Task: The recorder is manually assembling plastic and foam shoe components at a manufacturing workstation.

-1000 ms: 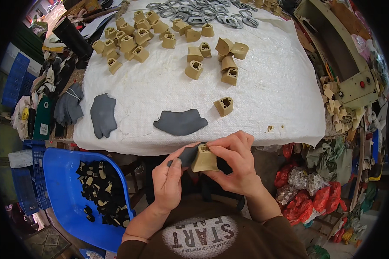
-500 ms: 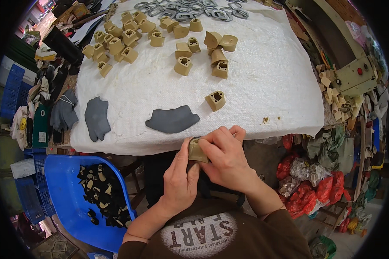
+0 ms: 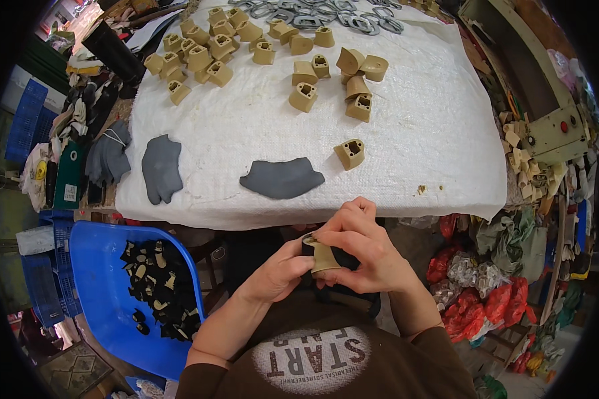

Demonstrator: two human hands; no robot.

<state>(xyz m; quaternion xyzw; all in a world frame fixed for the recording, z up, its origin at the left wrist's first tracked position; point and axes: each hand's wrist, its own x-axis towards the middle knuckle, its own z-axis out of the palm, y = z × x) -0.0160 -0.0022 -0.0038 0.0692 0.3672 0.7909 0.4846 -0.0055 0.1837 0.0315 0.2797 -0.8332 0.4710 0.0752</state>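
Just off the table's near edge, both hands hold one tan shoe heel (image 3: pixel 324 258) with its wider end toward me. Something dark, apparently covering material, lies along its left side and upper end. My left hand (image 3: pixel 278 271) pinches the heel from the left, thumb against its face. From the right, my right hand (image 3: pixel 363 253) grips it with fingers at the top and below. A dark grey cut piece (image 3: pixel 283 178) lies flat on the white sheet beyond my hands. A single tan heel block (image 3: pixel 350 154) stands to its right.
More tan heels (image 3: pixel 221 46) cluster at the far left of the white-covered table (image 3: pixel 419 133), near grey ring-like pieces (image 3: pixel 313 14). Another grey piece (image 3: pixel 162 169) lies leftward. A blue tub (image 3: pixel 100 286) holds dark-covered heels. Red bags (image 3: pixel 472 306) sit lower right.
The heel has been turned and brought slightly lower, toward me. My left thumb now presses its face, and the dark material along its left side shows more. The whole view has shifted a little.
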